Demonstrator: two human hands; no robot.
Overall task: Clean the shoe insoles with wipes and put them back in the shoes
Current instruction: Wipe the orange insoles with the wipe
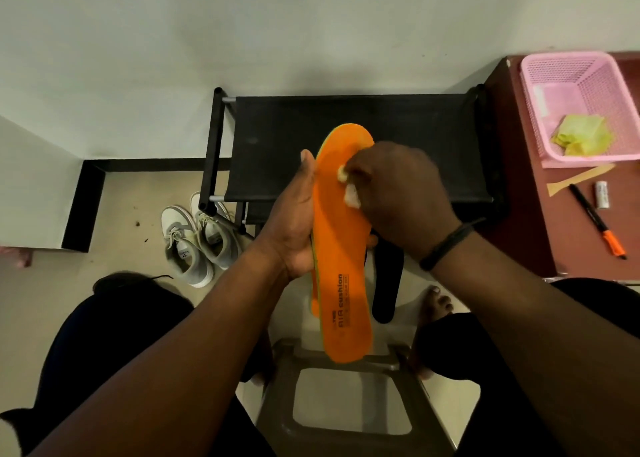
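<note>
- While the left hand (294,221) grips an orange insole (341,248) by its edge, thumb up along the side and fingers curled behind, the insole stands tilted above a black rack (346,127), printed heel end nearest the camera.
- Curled around a small white wipe (351,193), the right hand (405,200) presses it against the orange face of the insole near the toe half; a dark band (446,245) circles that wrist.
- A black insole (386,290) lies on the floor just behind the orange one, partly hidden by it.
- A pair of grey-and-white sneakers (199,238) sits on the floor beside the rack's left leg.
- On the brown counter (526,186) at right, a pink basket (581,106) holds crumpled yellow-green wipes (581,134); near it lie a tan flat stick (578,179), a black marker with an orange cap (597,224) and a small white tube (602,195).
- A grey plastic stool (346,404) stands between the person's knees.
</note>
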